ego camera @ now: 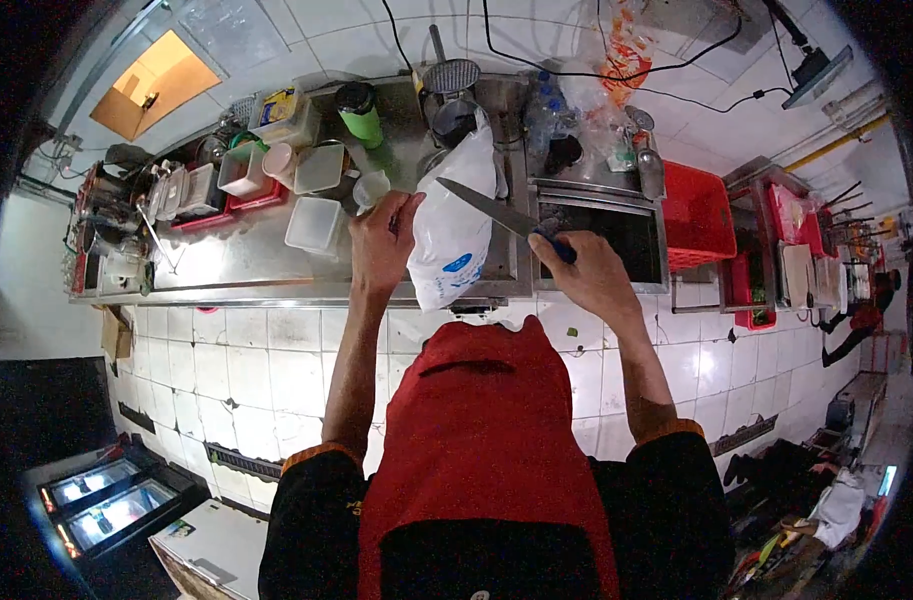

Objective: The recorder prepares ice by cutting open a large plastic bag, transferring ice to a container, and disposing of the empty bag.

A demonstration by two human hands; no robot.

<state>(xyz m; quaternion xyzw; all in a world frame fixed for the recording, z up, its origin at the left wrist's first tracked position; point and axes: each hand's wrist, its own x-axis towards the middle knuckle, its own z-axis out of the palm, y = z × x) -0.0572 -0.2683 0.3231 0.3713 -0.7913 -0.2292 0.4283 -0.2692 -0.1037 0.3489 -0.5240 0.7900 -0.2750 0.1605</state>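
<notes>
A white plastic bag (452, 232) with blue print hangs upright in front of me over the steel sink edge, and my left hand (389, 232) pinches its left side. What the bag holds is hidden. My right hand (587, 270) grips the dark blue handle of a kitchen knife (486, 208); its blade points up and left across the upper part of the bag. Whether the blade touches the plastic I cannot tell. Just left of the bag stand a small translucent cup (371, 189) and a white plastic container (314, 226).
The steel counter (239, 259) also bears a green tumbler (360, 116), several food containers and a saucepan (456, 124). Right of the open dark basin (606, 240) stands a red plastic crate (696, 214). Cables hang above. Other people are at far right.
</notes>
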